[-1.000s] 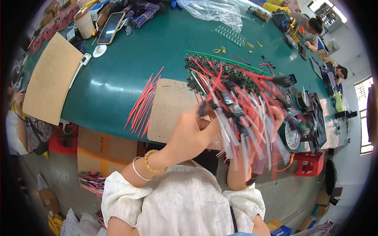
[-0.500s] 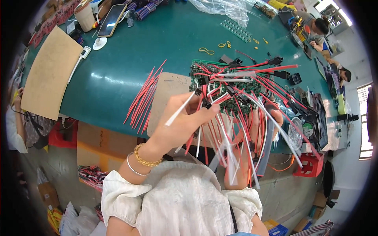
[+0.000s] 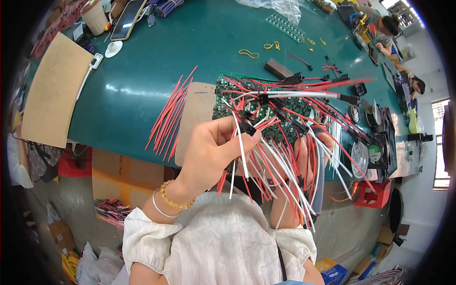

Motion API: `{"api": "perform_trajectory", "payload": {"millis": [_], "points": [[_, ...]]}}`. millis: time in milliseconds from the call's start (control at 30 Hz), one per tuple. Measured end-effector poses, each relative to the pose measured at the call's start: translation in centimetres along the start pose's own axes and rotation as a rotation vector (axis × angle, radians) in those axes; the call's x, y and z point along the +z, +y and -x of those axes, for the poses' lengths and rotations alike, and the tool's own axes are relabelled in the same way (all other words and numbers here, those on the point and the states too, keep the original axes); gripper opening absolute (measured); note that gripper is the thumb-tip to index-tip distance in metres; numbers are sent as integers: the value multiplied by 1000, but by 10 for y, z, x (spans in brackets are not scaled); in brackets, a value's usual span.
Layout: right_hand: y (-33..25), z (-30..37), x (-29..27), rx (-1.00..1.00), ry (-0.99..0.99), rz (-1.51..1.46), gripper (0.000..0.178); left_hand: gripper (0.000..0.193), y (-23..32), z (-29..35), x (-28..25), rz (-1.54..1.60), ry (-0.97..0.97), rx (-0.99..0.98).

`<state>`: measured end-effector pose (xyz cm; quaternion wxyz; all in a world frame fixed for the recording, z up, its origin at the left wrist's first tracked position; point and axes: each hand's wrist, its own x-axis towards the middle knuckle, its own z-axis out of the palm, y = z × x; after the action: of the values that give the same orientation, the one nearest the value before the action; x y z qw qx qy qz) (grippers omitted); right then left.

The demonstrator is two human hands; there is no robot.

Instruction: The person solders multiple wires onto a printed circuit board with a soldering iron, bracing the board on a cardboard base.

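Partly behind wires [image 3: 280, 171], right hand [image 3: 305, 164], grip unclear; left hand [image 3: 209, 151] pinch-tight on black connector [image 3: 247, 128]

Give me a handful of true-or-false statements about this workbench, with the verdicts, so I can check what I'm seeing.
1. The left hand holds a black connector. True.
2. The beaded bracelet is on the right wrist. False: it is on the left wrist.
3. A bunch of loose red wires lies on the green table, left of the brown board. True.
4. The phone is on the floor. False: it lies on the table, toward its far left.
5. Yellow loops lie beyond the circuit boards. True.
6. The person wears a black top. False: the top is white.
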<state>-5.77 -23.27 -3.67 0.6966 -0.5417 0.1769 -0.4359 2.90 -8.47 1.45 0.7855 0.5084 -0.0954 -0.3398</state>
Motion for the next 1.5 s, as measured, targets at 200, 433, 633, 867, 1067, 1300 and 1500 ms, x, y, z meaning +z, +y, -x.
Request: {"api": "perform_trajectory", "payload": {"millis": [200, 433, 633, 867, 1067, 1300, 1500], "points": [[0, 8, -8, -18, -8, 10, 36, 10, -2, -1, 6, -37, 18, -23], [12, -29, -53, -441, 89, 512, 20, 9, -9, 5, -7, -142, 211, 66], [-3, -96, -101, -515, 36, 1328, 23, 19, -27, -26, -11, -167, 167, -74], [15, -107, -94, -194, -7, 1537, 27, 29, -12, -13, -33, -309, -67, -143], [7, -104, -98, -223, 36, 1175, 28, 16, 2, 12, -32, -651, 269, 186], [-20, -96, -103, -304, 139, 598, 31, 10, 19, 50, -8, -744, 369, 518], [-12, -100, -110, -281, 187, 531, 37, 4, 27, 40, 8, -1248, -274, 394]]}}
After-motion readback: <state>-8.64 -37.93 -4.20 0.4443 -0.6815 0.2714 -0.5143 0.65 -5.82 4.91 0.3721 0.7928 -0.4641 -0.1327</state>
